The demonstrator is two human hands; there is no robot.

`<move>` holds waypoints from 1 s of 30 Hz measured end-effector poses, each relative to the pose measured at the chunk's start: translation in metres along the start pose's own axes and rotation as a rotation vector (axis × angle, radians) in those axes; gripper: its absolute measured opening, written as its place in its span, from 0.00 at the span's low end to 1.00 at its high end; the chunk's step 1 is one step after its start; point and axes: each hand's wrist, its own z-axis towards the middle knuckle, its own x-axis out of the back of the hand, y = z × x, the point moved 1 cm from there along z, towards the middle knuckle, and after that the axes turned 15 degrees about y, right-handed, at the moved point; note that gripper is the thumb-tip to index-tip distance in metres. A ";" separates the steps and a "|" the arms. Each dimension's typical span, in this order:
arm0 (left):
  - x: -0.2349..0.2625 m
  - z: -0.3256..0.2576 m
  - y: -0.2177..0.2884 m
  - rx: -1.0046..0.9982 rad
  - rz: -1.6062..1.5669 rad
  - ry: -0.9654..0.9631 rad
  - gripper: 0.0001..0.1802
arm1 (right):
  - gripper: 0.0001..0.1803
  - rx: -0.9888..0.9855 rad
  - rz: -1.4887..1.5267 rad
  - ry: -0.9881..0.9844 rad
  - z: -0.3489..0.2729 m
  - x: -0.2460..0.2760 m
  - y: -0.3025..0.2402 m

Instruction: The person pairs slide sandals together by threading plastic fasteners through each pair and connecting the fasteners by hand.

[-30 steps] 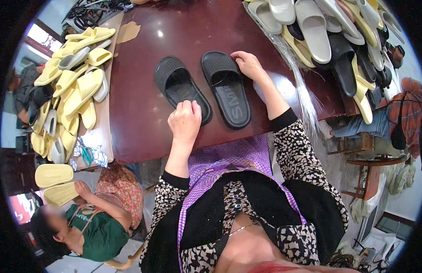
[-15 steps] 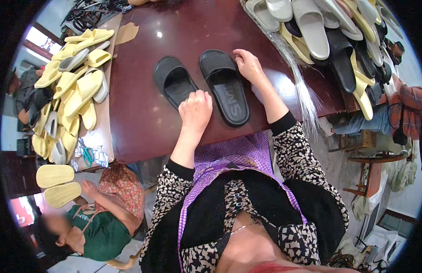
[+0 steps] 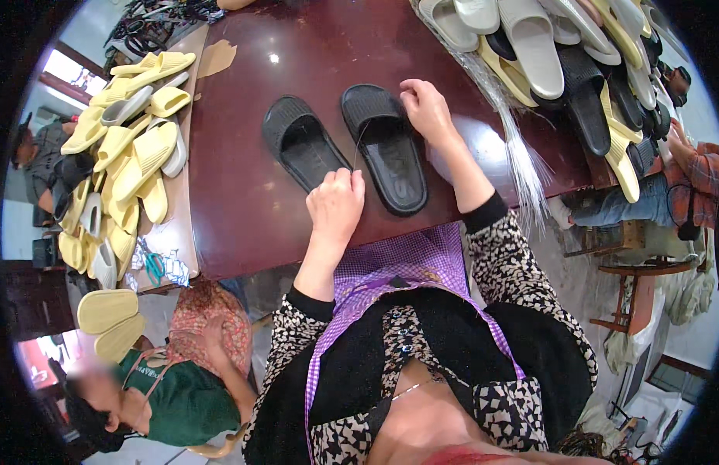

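Two black slide slippers lie sole down, side by side, on the dark red table (image 3: 243,155). My left hand (image 3: 336,205) is closed in a pinch beside the heel of the left slipper (image 3: 303,147). A thin strand (image 3: 356,155) runs from its fingertips up to the strap of the right slipper (image 3: 402,186). Beside the outer edge of that strap, my right hand (image 3: 429,112) has its fingers bent. Whatever its fingertips hold is hidden.
Yellow and grey slippers (image 3: 134,163) are heaped at the left, near blue-handled scissors (image 3: 152,267). More slippers (image 3: 530,54) and a bundle of clear strands (image 3: 522,167) lie at the right. A co-worker (image 3: 185,387) at lower left has pale yellow slippers (image 3: 107,311) nearby.
A thin strand now shows between my left hand and the right slipper's strap. My hands have shifted only slightly. The co-worker at lower left has moved an arm, and the yellow slippers there have turned.
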 end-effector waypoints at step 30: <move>-0.011 0.009 0.011 -0.079 -0.219 -0.118 0.12 | 0.18 0.250 0.211 -0.226 -0.081 0.018 -0.065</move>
